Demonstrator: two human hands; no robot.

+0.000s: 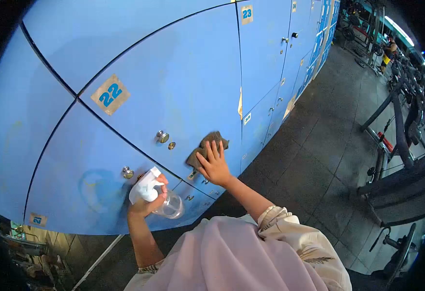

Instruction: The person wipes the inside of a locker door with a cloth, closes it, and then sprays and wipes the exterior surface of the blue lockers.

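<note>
My left hand [149, 202] is closed around the neck of a clear spray bottle [169, 206] with a white trigger head [147, 186]. The bottle is tilted in front of the lower locker door, near a round metal knob [128, 172]. To its right, my right hand [216, 169] lies with fingers spread on a brown-grey cloth [214, 139], pressing it against the blue door numbered 22 [188, 82]. Left of the cloth, this door bears a metal knob [162, 137] and a small lock [172, 145].
Blue lockers run toward the upper right, one with a 23 label [247, 14]. Dark floor tiles [314, 160] lie beside them. Gym machines [401, 184] stand along the right, and a person [389, 51] is far off at the upper right.
</note>
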